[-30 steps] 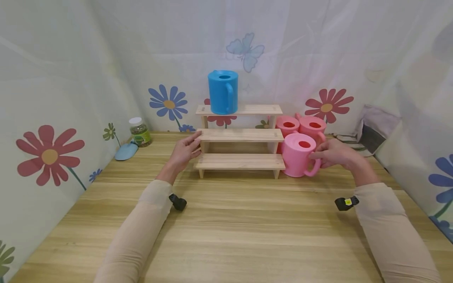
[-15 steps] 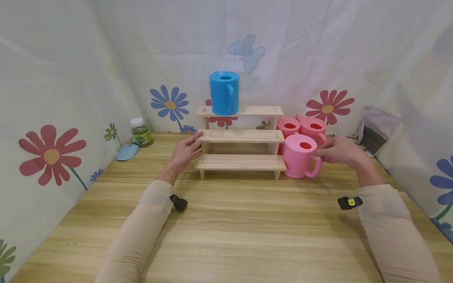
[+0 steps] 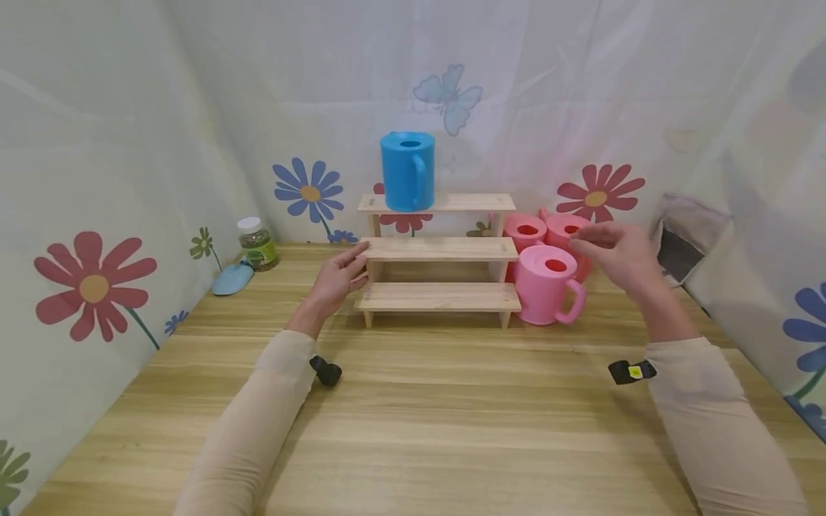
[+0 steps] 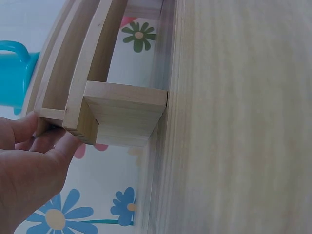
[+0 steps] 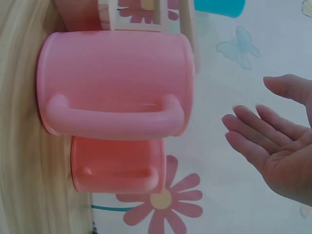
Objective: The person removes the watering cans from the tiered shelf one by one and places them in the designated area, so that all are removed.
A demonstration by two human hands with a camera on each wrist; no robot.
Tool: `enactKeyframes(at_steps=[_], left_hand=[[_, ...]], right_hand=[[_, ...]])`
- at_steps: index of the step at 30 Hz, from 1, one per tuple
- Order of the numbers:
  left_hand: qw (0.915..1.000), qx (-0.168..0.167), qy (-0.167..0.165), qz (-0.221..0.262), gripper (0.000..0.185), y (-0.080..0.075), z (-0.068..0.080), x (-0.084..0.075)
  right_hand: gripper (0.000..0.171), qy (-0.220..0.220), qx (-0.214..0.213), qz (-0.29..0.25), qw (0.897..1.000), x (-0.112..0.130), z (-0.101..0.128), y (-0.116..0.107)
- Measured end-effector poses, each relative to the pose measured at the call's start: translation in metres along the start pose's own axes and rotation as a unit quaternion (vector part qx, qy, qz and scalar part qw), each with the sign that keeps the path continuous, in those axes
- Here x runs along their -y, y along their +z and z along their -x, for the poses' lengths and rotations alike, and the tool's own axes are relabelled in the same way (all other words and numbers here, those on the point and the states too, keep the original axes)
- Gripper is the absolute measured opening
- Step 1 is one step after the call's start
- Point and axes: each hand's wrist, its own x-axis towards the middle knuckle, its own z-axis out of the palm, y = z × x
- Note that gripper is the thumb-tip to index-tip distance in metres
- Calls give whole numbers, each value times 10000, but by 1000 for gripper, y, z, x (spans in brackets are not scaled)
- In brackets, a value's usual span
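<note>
A three-step wooden shelf [image 3: 442, 249] stands at the table's middle back. My left hand [image 3: 335, 278] grips its left end at the middle step; in the left wrist view the thumb lies along that step's edge, the other fingers lower. On the top step stands a blue mug [image 3: 408, 172] with a holed top and its handle to the front. Against the shelf's right side stands a pink mug [image 3: 540, 290], with two more pink mugs [image 3: 556, 235] behind it. Raised beside them, my right hand [image 3: 622, 259] has spread fingers and holds nothing; the right wrist view shows its palm.
At the back left are a white-lidded jar [image 3: 258, 247] and a flat light-blue object [image 3: 232, 278]. A grey fabric bag [image 3: 693, 222] sits at the back right. Flower-printed curtains [image 3: 516, 57] enclose the wooden table [image 3: 452, 416] at the back and sides.
My right hand has come off the front pink mug's handle and lifted up and back, toward the rear mugs. My left hand, the shelf and the mugs stay put.
</note>
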Motion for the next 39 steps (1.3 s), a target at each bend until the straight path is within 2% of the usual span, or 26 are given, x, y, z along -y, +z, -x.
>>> enactKeyframes(at_steps=[7, 11, 17, 22, 25, 30, 34, 39], left_hand=[[9999, -123, 41, 115, 42, -5, -5, 8], [9998, -156, 53, 145, 41, -7, -10, 14], [9997, -208, 71, 140, 41, -7, -13, 18], [9996, -236, 130, 111, 40, -8, -13, 18], [9996, -227, 79, 129, 40, -7, -12, 19], [9997, -209, 39, 127, 41, -4, -10, 22], [9997, -186, 101, 107, 41, -3, -10, 21], [9995, -227, 179, 120, 40, -4, -10, 17]], right_hand=[[59, -131, -57, -173, 9997, 8, -4, 16], [54, -228, -76, -565, 9981, 21, -7, 30], [48, -602, 115, -1084, 9922, 61, -21, 63], [44, -989, 238, -1579, 9822, 97, -44, 96], [45, -951, 211, -1721, 9803, 115, -59, 117], [47, -558, 54, -1873, 9807, 138, -82, 141], [48, -348, -13, -1935, 9805, 151, -97, 152], [50, -363, -213, -2233, 9738, 166, -111, 162]])
